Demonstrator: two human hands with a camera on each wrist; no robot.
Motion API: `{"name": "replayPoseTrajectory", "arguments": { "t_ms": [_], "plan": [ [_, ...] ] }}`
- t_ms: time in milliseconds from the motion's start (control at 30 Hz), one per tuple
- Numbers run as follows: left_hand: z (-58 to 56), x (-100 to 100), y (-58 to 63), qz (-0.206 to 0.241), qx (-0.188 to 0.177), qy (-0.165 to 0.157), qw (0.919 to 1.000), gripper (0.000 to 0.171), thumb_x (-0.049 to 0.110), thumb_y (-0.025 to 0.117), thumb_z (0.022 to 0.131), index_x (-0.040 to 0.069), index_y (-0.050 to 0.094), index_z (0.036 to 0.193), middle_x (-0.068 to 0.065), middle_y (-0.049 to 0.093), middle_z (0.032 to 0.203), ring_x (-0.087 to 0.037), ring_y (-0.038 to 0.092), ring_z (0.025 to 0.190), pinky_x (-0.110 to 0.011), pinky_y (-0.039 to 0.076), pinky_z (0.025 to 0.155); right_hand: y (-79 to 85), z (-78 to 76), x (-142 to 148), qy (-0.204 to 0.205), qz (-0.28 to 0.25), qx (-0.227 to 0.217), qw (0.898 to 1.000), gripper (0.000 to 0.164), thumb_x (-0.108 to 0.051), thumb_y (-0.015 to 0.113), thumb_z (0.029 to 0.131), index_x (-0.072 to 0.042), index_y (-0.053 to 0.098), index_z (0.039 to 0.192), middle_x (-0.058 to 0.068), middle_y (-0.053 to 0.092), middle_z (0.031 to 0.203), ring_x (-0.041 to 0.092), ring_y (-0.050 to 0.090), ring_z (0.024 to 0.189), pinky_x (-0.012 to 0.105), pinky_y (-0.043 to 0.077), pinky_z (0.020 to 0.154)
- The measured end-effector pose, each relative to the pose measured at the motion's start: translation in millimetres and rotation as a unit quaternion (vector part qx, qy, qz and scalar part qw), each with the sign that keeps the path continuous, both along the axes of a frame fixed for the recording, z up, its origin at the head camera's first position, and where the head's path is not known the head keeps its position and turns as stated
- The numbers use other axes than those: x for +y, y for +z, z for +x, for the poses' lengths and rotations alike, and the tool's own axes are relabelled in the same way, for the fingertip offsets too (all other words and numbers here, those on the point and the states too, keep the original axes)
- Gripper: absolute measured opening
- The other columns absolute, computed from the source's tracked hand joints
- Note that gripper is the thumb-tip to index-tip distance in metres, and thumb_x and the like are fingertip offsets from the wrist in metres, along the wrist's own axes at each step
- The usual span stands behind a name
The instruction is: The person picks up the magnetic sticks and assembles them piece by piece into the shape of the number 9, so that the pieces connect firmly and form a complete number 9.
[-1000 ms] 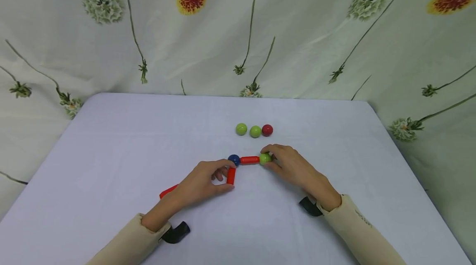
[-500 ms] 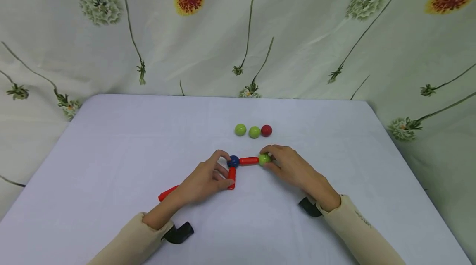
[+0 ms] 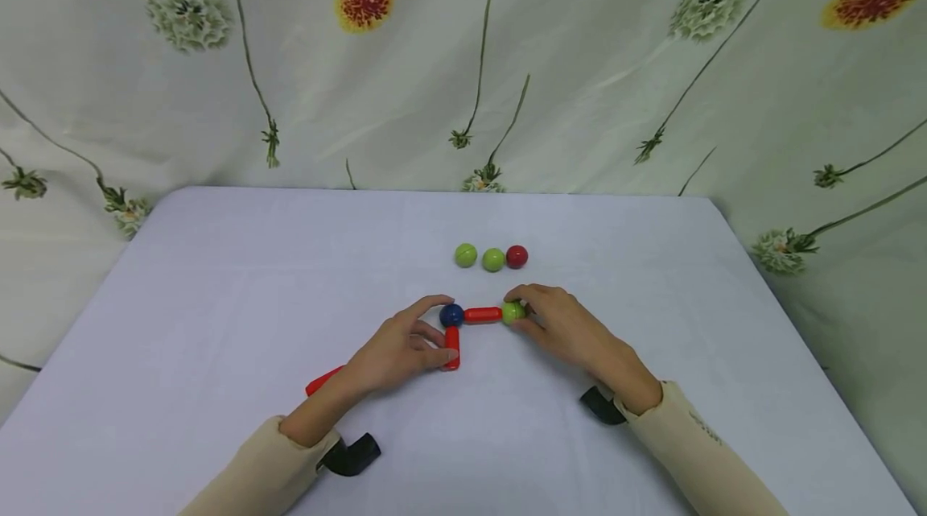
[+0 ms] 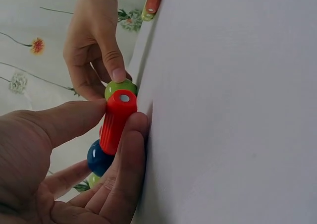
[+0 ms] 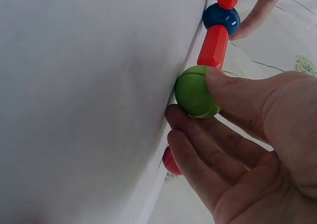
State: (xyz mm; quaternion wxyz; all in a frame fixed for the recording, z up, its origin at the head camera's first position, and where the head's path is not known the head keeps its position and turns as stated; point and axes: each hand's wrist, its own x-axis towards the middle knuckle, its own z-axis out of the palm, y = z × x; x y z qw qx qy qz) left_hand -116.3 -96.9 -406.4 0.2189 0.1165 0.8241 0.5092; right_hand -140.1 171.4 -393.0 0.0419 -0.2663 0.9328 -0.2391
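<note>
A blue ball (image 3: pixel 452 315) joins two red rods into a corner on the white table. One red rod (image 3: pixel 483 315) runs right from it to a green ball (image 3: pixel 512 311). The other red rod (image 3: pixel 452 341) points toward the near side, a silvery disc showing in its free end in the left wrist view. My left hand (image 3: pixel 398 351) pinches this near rod between thumb and fingers, and its index finger reaches to the far side of the blue ball. With thumb and fingers, my right hand (image 3: pixel 568 327) grips the green ball.
Two green balls, a left one (image 3: pixel 466 255) and a right one (image 3: pixel 493 260), lie farther back beside a red ball (image 3: pixel 517 257). Another red rod (image 3: pixel 322 381) is partly hidden behind my left forearm. A flower-print cloth (image 3: pixel 405 97) hangs behind the table.
The near red rod has been brought against the blue ball. My left index finger has moved off the rod up to the ball. My right hand keeps its grip on the green ball.
</note>
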Motion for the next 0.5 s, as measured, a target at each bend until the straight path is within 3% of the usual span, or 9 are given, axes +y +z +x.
{"name": "replayPoseTrajectory", "arguments": {
  "t_ms": [500],
  "plan": [
    [-4.2,-4.4,-0.9,0.032,-0.046,-0.008,0.9984,0.07,0.018,0.075,0.09,0.023,0.039,0.15,-0.01,0.066,0.112,-0.017,0.071,0.084,-0.031,0.051,0.079,7.1,-0.2,1.1,-0.011,0.008,-0.022,1.0,0.036,-0.017,0.074,0.091,-0.011,0.064,0.125,0.002,0.068,0.116,0.017,0.065,0.101,0.039,0.055,0.092]
  ]
}}
